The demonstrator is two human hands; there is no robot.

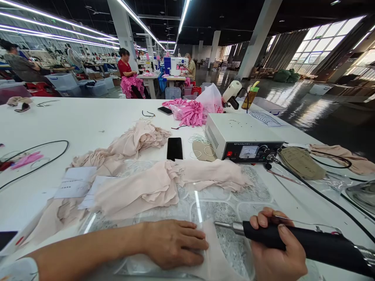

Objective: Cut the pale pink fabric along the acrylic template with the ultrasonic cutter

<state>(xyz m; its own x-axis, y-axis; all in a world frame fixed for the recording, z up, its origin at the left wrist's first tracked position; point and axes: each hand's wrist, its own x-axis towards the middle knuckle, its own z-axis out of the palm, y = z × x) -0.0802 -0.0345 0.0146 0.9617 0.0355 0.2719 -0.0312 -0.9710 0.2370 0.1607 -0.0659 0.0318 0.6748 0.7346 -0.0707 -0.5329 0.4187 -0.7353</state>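
My left hand [175, 244] lies flat on a pale pink fabric piece [215, 249], fingers stretched to the right. Wrapped in my right hand [277, 249] is a black-handled ultrasonic cutter [265, 233] with a slim metal tip. That tip points left, just above or at the edge of the fabric; whether it touches, I cannot tell. Beneath lies a clear, glossy sheet [234, 210] over a grey patterned surface. Beyond my hands are stacks of the same pale fabric [137, 187], one partly covering white paper slips [75, 181].
A control box [246, 136] with a dial stands at the back right, its black cable [319, 195] running down the right side. A dark phone [174, 148] lies beyond the fabric. Pink fabric strips [191, 112] and a plastic bag sit farther back. People work at sewing machines beyond the table.
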